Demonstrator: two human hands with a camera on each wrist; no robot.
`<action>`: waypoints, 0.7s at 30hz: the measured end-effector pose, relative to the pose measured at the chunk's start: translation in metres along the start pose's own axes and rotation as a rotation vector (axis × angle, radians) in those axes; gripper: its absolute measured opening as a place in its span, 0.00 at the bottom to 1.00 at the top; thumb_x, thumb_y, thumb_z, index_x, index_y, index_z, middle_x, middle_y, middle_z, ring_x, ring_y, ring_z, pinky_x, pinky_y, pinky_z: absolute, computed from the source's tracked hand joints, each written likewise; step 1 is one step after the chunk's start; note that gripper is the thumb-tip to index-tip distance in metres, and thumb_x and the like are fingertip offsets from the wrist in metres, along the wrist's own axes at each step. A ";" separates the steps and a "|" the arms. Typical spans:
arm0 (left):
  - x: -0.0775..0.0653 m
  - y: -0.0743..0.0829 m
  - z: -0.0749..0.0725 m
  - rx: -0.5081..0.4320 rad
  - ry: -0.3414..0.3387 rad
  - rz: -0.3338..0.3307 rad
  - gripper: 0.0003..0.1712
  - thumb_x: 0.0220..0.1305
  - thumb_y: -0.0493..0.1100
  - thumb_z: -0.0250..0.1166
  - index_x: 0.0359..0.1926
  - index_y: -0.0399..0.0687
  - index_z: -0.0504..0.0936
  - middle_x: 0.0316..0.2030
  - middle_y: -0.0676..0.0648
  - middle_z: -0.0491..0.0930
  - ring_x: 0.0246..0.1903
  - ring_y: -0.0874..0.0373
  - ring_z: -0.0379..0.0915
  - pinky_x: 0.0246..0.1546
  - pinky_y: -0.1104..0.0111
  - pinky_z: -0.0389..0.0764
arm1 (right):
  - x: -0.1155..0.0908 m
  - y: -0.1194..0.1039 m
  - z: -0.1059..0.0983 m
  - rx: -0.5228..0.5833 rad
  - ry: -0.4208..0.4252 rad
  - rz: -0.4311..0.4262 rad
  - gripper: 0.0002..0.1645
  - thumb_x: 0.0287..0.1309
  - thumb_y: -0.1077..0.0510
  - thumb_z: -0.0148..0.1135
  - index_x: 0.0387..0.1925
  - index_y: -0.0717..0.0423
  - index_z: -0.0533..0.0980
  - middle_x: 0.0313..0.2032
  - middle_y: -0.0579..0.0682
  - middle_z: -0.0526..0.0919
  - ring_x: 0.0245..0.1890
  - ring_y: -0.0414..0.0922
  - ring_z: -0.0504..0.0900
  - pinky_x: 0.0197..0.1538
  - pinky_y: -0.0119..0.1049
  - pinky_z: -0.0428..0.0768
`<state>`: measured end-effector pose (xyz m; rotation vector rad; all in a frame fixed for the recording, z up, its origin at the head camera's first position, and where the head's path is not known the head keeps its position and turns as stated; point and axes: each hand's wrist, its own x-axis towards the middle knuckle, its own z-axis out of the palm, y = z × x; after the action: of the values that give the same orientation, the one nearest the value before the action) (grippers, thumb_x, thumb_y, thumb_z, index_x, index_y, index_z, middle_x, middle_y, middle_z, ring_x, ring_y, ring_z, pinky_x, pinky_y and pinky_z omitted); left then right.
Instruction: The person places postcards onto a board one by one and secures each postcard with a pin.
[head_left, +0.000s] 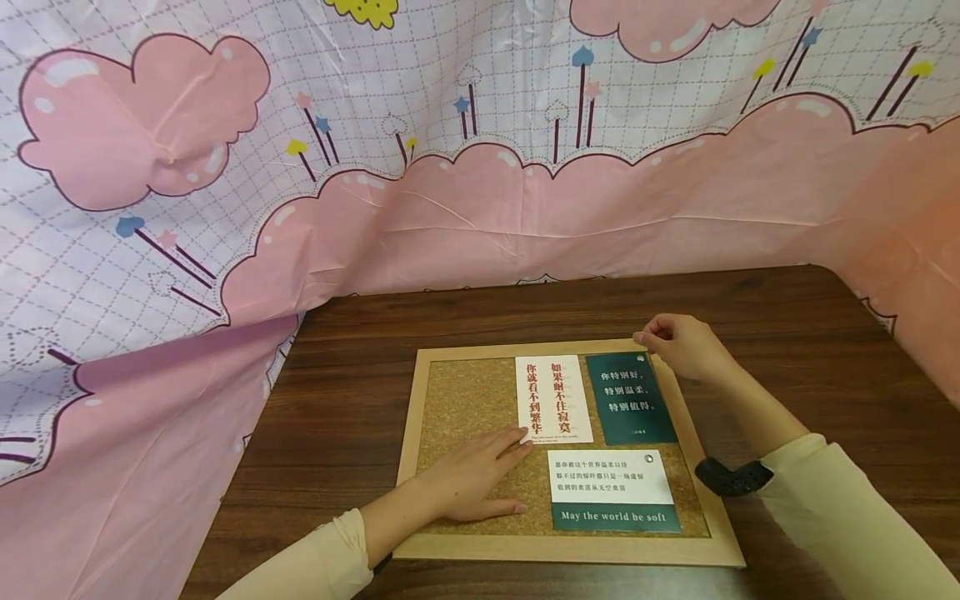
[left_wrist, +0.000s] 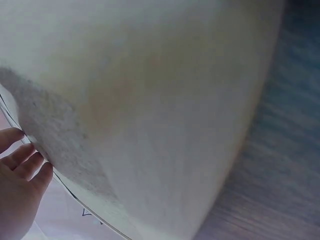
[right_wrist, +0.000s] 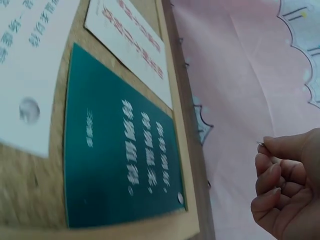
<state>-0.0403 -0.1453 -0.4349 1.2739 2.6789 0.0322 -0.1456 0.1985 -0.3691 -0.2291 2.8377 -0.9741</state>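
My left hand (head_left: 480, 479) rests on the cork board (head_left: 465, 400) with its fingers spread. Its fingertips are at the lower left corner of the white card with red writing (head_left: 553, 400). Just past the board's upper right corner, my right hand (head_left: 686, 346) is raised, pinching a small silver thumbtack (right_wrist: 261, 144) between thumb and forefinger, point outward. Near that hand lies the dark green card (head_left: 633, 400), a round tack head (right_wrist: 180, 198) in its upper right corner. Below it, a white and green card (head_left: 615, 492) also has a tack (head_left: 649, 458) at its upper right.
A light wooden frame (head_left: 570, 550) borders the board, which lies on a dark brown wooden table (head_left: 322, 417). Behind and at the sides hangs a pink and white cloth (head_left: 465, 225) with cloud patterns. A black band (head_left: 733, 477) sits on the right wrist.
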 end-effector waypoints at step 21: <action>-0.001 -0.001 -0.001 0.007 -0.008 0.007 0.46 0.67 0.71 0.46 0.75 0.49 0.55 0.74 0.46 0.54 0.74 0.50 0.51 0.70 0.56 0.63 | 0.035 -0.024 0.052 0.143 -0.120 -0.114 0.16 0.69 0.52 0.54 0.35 0.63 0.77 0.32 0.60 0.82 0.26 0.45 0.71 0.28 0.34 0.69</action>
<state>-0.0406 -0.1460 -0.4334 1.2826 2.6707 0.0187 -0.1681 0.1424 -0.3976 -0.4225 2.6582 -1.1400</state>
